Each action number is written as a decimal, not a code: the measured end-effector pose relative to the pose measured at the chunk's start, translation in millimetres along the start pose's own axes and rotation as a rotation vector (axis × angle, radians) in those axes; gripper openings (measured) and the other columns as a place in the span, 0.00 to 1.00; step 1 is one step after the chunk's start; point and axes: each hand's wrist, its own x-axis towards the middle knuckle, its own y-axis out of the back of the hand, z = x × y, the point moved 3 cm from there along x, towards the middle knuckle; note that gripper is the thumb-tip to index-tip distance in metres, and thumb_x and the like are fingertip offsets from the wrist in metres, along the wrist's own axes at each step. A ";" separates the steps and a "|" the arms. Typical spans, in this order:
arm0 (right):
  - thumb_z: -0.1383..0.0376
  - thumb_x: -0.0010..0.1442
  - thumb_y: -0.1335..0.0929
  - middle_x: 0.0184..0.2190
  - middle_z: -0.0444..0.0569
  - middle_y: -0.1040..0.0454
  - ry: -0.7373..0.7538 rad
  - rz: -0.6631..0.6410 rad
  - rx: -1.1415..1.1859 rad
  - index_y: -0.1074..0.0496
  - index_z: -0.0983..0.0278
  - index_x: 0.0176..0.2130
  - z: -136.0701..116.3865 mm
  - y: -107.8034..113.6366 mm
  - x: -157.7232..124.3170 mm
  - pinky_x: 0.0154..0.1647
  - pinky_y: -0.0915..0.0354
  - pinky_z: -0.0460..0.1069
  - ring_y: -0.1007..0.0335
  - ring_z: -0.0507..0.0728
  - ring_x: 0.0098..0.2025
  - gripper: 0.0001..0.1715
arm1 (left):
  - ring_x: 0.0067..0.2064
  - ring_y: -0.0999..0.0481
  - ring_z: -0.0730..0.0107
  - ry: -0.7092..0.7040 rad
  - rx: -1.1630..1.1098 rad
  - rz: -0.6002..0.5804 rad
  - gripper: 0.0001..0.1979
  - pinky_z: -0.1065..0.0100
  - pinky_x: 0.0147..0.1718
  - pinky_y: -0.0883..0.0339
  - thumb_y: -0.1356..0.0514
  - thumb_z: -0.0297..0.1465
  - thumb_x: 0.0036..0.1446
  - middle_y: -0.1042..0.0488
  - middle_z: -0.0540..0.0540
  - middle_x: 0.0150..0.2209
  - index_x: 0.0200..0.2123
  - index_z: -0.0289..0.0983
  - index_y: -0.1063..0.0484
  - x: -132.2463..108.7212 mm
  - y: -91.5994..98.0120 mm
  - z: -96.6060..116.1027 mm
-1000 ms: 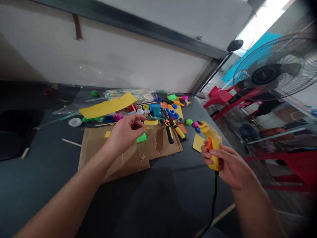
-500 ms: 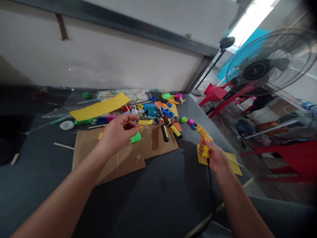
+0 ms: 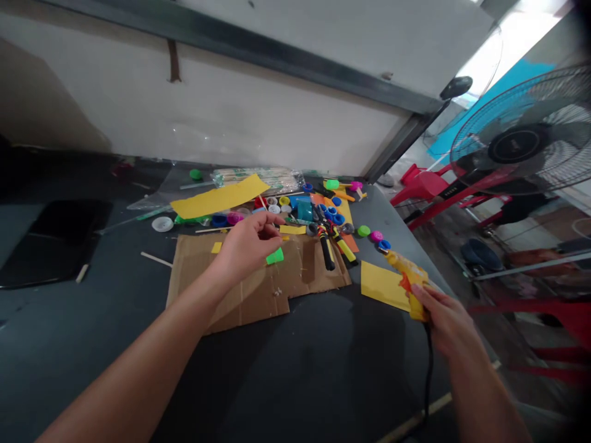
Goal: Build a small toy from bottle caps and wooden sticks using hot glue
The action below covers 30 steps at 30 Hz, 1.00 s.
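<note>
My left hand (image 3: 252, 243) hovers over a brown cardboard sheet (image 3: 240, 307), its thumb and fingertips pinched together. A tiny yellow piece (image 3: 285, 238) shows at the fingertips; whether they hold it is unclear. Just below them is a bright green plastic piece (image 3: 275, 256). In my right hand (image 3: 446, 314) is a yellow hot glue gun (image 3: 410, 280) with an orange trigger, gripped by its handle. Its nozzle points up and left, close to a blue bottle cap (image 3: 385, 245). Under the gun lies yellow paper (image 3: 383, 286).
Pliers (image 3: 335, 243) with black-yellow handles rest on the cardboard's right part. Behind are many bottle caps, a long yellow strip (image 3: 219, 197) and bagged sticks (image 3: 258, 178). A black phone-like slab (image 3: 39, 243) lies left. The gun's cord (image 3: 429, 375) hangs toward me. A fan (image 3: 517, 144) stands right.
The view has swung left, so the table things sit further right. My right hand has drawn back to the right with the glue gun. My left hand keeps its pinch above the cardboard.
</note>
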 end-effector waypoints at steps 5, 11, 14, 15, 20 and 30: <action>0.45 0.51 0.33 0.14 0.44 0.36 0.100 0.109 -0.705 0.33 0.62 0.19 21.3 5.1 2.9 0.18 0.49 0.48 0.40 0.54 0.18 0.25 | 0.31 0.26 0.71 0.005 -0.008 -0.007 0.15 0.69 0.32 0.33 0.39 0.26 0.47 0.26 0.50 0.30 0.41 0.37 0.28 -0.3 -0.9 0.2; 0.49 0.58 0.37 0.26 0.54 0.28 0.208 0.148 -1.198 0.31 0.63 0.26 4.8 -5.1 5.3 0.29 0.42 0.52 0.30 0.62 0.32 0.22 | 0.32 0.26 0.71 0.005 -0.002 -0.006 0.16 0.69 0.33 0.33 0.39 0.26 0.47 0.25 0.50 0.30 0.42 0.36 0.28 -0.3 -1.3 1.5; 0.51 0.59 0.35 0.33 0.56 0.26 0.430 0.194 -1.153 0.26 0.65 0.36 -32.3 -20.4 -9.1 0.34 0.38 0.55 0.29 0.64 0.36 0.21 | 0.31 0.26 0.71 -0.005 -0.003 -0.013 0.15 0.69 0.32 0.33 0.39 0.26 0.47 0.25 0.50 0.29 0.41 0.36 0.28 -0.4 -1.7 2.3; 0.52 0.59 0.34 0.34 0.55 0.26 0.561 0.208 -1.047 0.26 0.65 0.39 -49.4 -31.2 -16.4 0.36 0.37 0.54 0.29 0.62 0.36 0.19 | 0.31 0.26 0.71 -0.008 -0.005 -0.014 0.15 0.69 0.32 0.33 0.39 0.26 0.47 0.25 0.50 0.29 0.41 0.36 0.28 -0.5 -1.7 2.5; 0.65 0.64 0.35 0.35 0.47 0.25 1.047 -0.219 -0.492 0.25 0.62 0.38 -117.5 -126.3 -40.7 0.38 0.35 0.48 0.29 0.54 0.37 0.09 | 0.31 0.26 0.71 -0.011 -0.009 -0.008 0.15 0.69 0.31 0.33 0.39 0.25 0.47 0.25 0.50 0.29 0.41 0.36 0.28 -0.4 -1.6 2.3; 0.67 0.63 0.34 0.33 0.50 0.28 1.274 -0.397 -0.434 0.23 0.63 0.38 -123.3 -203.5 -29.5 0.40 0.35 0.51 0.31 0.55 0.38 0.09 | 0.30 0.27 0.72 0.035 -0.027 0.012 0.17 0.70 0.30 0.34 0.39 0.23 0.47 0.26 0.51 0.29 0.43 0.36 0.28 -0.1 -0.8 2.2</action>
